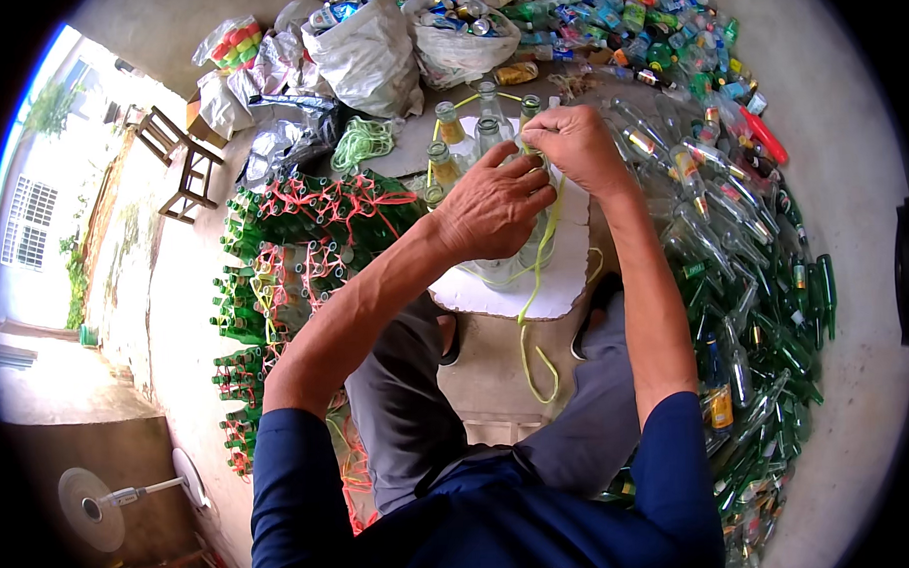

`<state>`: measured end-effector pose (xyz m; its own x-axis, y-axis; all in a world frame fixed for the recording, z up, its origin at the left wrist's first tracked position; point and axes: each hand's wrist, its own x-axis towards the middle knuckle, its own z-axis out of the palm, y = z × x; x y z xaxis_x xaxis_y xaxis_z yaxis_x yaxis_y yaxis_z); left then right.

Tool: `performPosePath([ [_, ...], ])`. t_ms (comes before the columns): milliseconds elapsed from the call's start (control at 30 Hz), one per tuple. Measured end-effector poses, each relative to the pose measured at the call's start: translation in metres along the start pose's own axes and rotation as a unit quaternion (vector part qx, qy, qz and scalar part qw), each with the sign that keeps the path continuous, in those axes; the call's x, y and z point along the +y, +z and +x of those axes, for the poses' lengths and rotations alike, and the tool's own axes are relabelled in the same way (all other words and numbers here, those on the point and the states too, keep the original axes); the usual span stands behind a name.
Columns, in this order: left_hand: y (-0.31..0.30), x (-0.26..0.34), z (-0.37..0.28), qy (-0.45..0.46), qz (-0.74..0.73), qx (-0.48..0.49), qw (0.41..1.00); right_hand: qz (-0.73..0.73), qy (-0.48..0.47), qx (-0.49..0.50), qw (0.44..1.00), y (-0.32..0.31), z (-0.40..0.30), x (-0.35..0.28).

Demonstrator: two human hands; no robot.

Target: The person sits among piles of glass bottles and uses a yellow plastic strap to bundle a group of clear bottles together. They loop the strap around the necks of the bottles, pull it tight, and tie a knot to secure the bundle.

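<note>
A group of upright clear glass bottles stands on a white board between the knees. Yellow-green plastic twine runs around the bottles, and its loose end hangs over the board's near edge to the floor. My right hand pinches the twine beside a bottle neck at the group's right side. Just to its left, my left hand is over the bottles with its fingers bent, partly hiding them; whether its fingertips grip the twine cannot be seen.
Bundled green bottles tied with red and yellow twine stand at left. Loose glass bottles are heaped at right. White sacks of cans, a tangle of green twine and plastic bottles lie beyond. A wooden chair and a fan stand farther left.
</note>
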<state>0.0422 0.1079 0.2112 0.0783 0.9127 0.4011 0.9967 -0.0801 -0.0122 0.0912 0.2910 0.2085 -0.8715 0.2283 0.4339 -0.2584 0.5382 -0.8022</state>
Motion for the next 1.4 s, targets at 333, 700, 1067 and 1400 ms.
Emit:
performPosePath([
  [333, -0.003, 0.006, 0.001, -0.104, -0.076, 0.0, 0.992, -0.094, 0.038, -0.003, 0.995, 0.002, 0.019, 0.014],
  [700, -0.004, 0.008, 0.001, -0.141, -0.109, -0.027, 0.984, 0.063, 0.143, 0.044, 0.987, 0.005, 0.006, 0.06],
  [1067, -0.01, 0.005, -0.006, -0.106, -0.124, 0.012, 0.987, 0.231, 0.252, 0.018, 0.94, 0.011, -0.027, 0.079],
  [1400, -0.005, -0.033, 0.018, -0.338, -0.339, 0.097, 0.873, 0.238, 0.306, 0.043, 0.921, 0.022, -0.026, 0.079],
])
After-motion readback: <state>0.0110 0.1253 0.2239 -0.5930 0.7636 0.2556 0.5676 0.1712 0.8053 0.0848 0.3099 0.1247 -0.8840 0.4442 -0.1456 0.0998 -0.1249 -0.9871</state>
